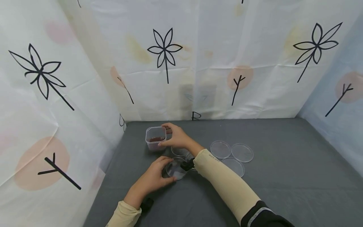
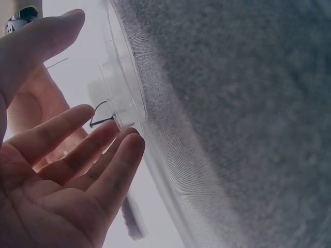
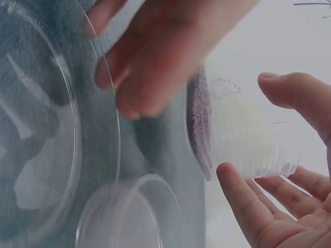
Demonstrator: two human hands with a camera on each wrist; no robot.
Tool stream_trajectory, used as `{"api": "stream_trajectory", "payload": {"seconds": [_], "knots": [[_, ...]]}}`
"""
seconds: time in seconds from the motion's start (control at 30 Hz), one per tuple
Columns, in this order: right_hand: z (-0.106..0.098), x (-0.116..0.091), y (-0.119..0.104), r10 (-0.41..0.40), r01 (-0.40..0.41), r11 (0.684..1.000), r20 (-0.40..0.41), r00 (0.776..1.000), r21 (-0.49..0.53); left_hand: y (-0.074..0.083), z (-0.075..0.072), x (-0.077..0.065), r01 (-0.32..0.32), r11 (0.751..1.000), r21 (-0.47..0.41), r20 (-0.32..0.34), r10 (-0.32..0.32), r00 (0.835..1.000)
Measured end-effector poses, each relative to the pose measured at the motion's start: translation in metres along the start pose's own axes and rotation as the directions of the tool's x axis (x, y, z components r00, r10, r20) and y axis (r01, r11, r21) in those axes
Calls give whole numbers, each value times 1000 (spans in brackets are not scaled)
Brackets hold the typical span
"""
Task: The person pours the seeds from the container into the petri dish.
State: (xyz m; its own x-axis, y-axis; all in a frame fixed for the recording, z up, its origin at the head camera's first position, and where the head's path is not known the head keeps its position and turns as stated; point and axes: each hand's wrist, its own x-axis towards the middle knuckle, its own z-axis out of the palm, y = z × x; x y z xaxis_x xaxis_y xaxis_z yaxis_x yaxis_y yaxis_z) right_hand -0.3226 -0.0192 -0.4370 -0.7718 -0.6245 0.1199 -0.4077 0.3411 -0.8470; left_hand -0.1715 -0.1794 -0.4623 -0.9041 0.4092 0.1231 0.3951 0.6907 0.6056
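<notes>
A clear plastic tub (image 1: 155, 137) with dark reddish-purple granules (image 3: 199, 121) stands at the table's back left. My right hand (image 1: 177, 136) is at its right side, thumb by the front corner and fingers by the back one. Thumb and fingers are spread wide; whether they touch the tub is unclear. Nearer to me, my left hand (image 1: 153, 176) lies around the left of a clear round dish (image 1: 176, 168), thumb in front and fingers behind. In the left wrist view its fingers (image 2: 121, 173) are loosely extended near the dish's rim, the thumb apart.
More clear dishes lie behind and beside that one, partly hidden by my right forearm. To the right are three others: a back dish (image 1: 220, 149), a right dish (image 1: 242, 153) and a front dish (image 1: 233, 167). A patterned cloth wall (image 1: 198, 94) borders the grey table (image 1: 283, 189).
</notes>
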Motion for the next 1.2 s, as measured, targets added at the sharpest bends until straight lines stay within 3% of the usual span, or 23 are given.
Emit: {"api": "stream_trajectory", "payload": {"seconds": [0.43, 0.9, 1.2], "knots": [[-40, -29, 4, 59, -61, 998, -120, 991, -13, -2, 4, 3, -12, 1000, -11, -49, 11, 999], [-75, -73, 15, 84, -104, 992, -224, 971, -76, -11, 5, 9, 60, 997, -38, 18, -59, 998], [-88, -103, 12, 93, -97, 995, -248, 964, -4, -12, 2, 13, 98, 993, -71, 72, -93, 993]]}}
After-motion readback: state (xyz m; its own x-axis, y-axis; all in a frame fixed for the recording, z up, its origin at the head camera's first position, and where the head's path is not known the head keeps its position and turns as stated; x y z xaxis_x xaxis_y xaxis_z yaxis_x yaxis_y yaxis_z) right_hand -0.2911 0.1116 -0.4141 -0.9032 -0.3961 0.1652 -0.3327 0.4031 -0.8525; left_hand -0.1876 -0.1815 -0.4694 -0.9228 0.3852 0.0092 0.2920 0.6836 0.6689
